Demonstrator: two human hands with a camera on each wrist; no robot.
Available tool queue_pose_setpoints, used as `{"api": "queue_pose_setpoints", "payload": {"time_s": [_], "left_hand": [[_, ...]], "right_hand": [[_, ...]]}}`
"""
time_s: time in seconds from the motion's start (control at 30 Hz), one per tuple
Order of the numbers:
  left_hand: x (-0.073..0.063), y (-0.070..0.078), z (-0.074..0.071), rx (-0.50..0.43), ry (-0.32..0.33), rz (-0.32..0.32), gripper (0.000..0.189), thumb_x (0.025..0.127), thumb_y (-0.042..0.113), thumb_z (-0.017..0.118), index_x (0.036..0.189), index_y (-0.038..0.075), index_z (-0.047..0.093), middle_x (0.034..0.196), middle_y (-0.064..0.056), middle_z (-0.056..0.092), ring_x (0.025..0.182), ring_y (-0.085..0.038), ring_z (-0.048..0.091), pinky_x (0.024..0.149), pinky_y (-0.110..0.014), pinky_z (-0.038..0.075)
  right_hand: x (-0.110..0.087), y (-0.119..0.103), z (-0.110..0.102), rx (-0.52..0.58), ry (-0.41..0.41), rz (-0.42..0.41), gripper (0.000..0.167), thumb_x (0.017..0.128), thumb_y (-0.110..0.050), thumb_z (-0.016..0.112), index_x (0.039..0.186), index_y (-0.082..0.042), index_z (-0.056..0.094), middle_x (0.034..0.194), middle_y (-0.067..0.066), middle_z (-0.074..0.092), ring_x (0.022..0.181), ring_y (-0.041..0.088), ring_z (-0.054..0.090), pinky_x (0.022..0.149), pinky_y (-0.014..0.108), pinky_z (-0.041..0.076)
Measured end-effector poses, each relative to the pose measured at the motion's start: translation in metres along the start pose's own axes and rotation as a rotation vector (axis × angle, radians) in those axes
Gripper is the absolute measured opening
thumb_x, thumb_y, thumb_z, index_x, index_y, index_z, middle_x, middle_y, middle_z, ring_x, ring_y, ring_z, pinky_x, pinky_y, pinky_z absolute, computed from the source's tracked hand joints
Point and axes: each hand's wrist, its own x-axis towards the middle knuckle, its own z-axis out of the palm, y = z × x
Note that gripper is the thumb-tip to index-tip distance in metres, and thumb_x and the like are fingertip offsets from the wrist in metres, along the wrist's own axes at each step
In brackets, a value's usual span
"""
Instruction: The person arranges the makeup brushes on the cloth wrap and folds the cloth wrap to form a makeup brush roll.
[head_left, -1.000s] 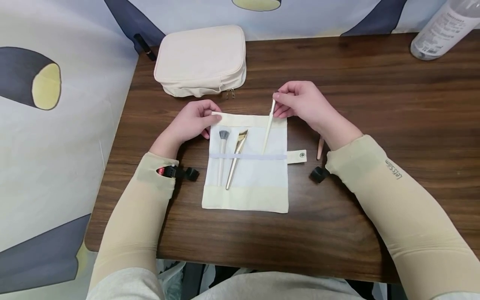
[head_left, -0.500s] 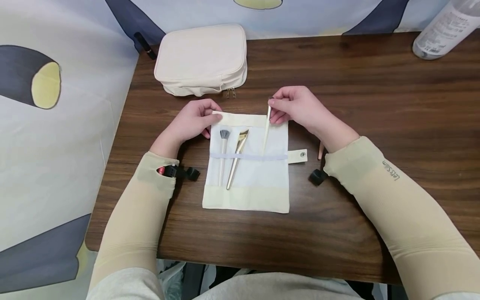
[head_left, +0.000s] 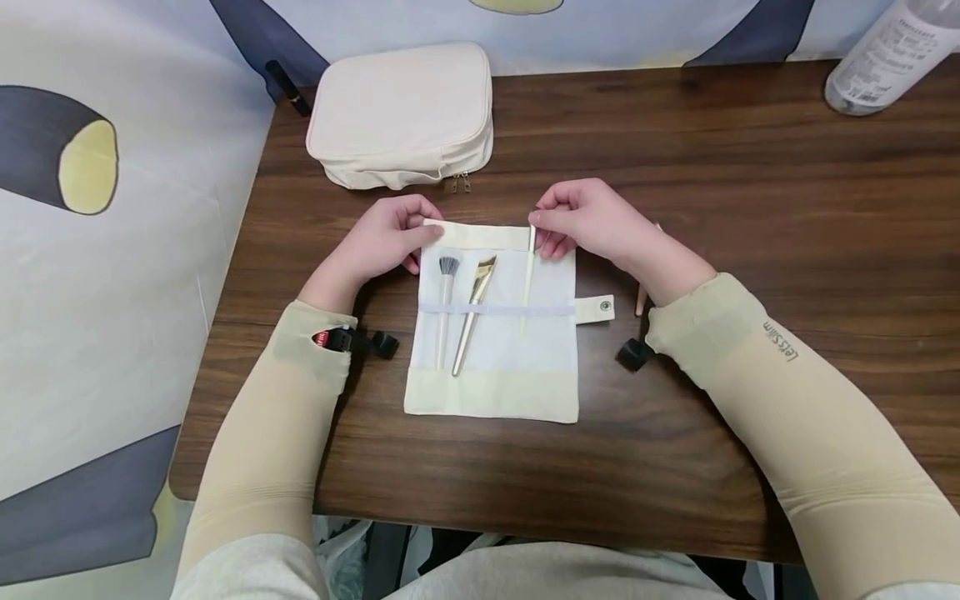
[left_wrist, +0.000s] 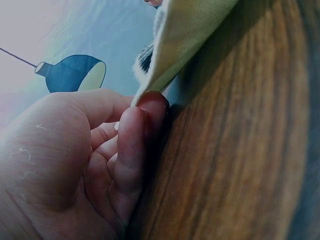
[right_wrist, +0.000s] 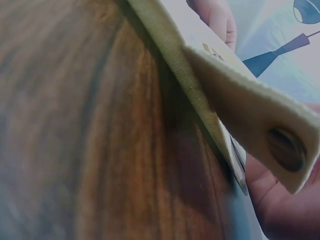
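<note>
A cream fabric brush roll (head_left: 491,393) lies unrolled on the table. My left hand (head_left: 384,237) pinches its upper left corner, as the left wrist view also shows. By its top end, my right hand (head_left: 592,221) pinches a thin white makeup brush (head_left: 528,271), whose lower part runs behind the elastic band (head_left: 551,311). Fingers cover the brush's upper tip. Under the same band sit a dark-bristled brush (head_left: 446,292) and a slanted brush (head_left: 472,323) with a gold ferrule. A snap strap (head_left: 596,309) sticks out at the roll's right; it fills much of the right wrist view.
Behind the hands stands a cream zip bag (head_left: 401,108), with a black tube (head_left: 288,88) at its left. A clear bottle (head_left: 888,62) is at the far right. A pinkish handle (head_left: 641,300) shows partly beneath my right wrist.
My right hand has moved down and slightly left with the thin brush. The brush's lower end has passed below the elastic band and stands more upright. My left hand has kept its place.
</note>
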Motion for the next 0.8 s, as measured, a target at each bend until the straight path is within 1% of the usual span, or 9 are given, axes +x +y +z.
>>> {"api": "queue_pose_setpoints", "payload": {"time_s": [0.13, 0.37, 0.53, 0.67, 0.8], "left_hand": [[0.0000, -0.0025, 0.0019, -0.001, -0.009, -0.016, 0.013, 0.102, 0.015, 0.064, 0.108, 0.004, 0.065, 0.079, -0.004, 0.070, 0.053, -0.017, 0.061, 0.049, -0.031, 0.058], [-0.0001, 0.0007, 0.0007, 0.005, 0.005, -0.007, 0.013, 0.102, 0.014, 0.063, 0.109, 0.003, 0.065, 0.081, -0.004, 0.070, 0.057, -0.016, 0.062, 0.050, -0.031, 0.058], [-0.0002, 0.0009, 0.0009, 0.010, -0.014, -0.025, 0.014, 0.102, 0.015, 0.063, 0.109, 0.003, 0.065, 0.079, -0.003, 0.070, 0.055, -0.016, 0.062, 0.050, -0.030, 0.058], [-0.0001, 0.0031, -0.0005, 0.017, 0.002, -0.001, 0.014, 0.102, 0.015, 0.063, 0.109, 0.004, 0.065, 0.080, -0.003, 0.070, 0.057, -0.015, 0.062, 0.050, -0.030, 0.059], [-0.0008, 0.0038, -0.0006, 0.012, 0.000, -0.010, 0.014, 0.102, 0.015, 0.063, 0.109, 0.003, 0.065, 0.081, -0.003, 0.071, 0.056, -0.015, 0.062, 0.050, -0.030, 0.059]], "right_hand": [[-0.0004, 0.0043, 0.0017, -0.039, -0.029, 0.019, 0.019, 0.103, -0.018, 0.065, 0.105, 0.000, 0.067, 0.086, 0.013, 0.072, 0.071, 0.021, 0.069, 0.069, 0.030, 0.063], [0.0005, 0.0047, 0.0021, -0.099, -0.057, 0.015, 0.018, 0.103, -0.018, 0.066, 0.104, -0.001, 0.068, 0.090, 0.014, 0.073, 0.075, 0.023, 0.070, 0.071, 0.030, 0.063], [0.0000, 0.0058, 0.0031, -0.138, -0.096, 0.029, 0.018, 0.101, -0.017, 0.067, 0.104, 0.000, 0.070, 0.090, 0.013, 0.074, 0.078, 0.022, 0.072, 0.074, 0.029, 0.063], [0.0006, 0.0048, 0.0030, -0.176, -0.090, -0.002, 0.018, 0.100, -0.019, 0.068, 0.102, -0.001, 0.072, 0.088, 0.012, 0.074, 0.079, 0.022, 0.072, 0.074, 0.027, 0.062], [0.0006, 0.0050, 0.0042, -0.185, -0.091, -0.003, 0.019, 0.100, -0.019, 0.068, 0.101, -0.001, 0.072, 0.088, 0.011, 0.074, 0.079, 0.021, 0.071, 0.074, 0.026, 0.062]]}}
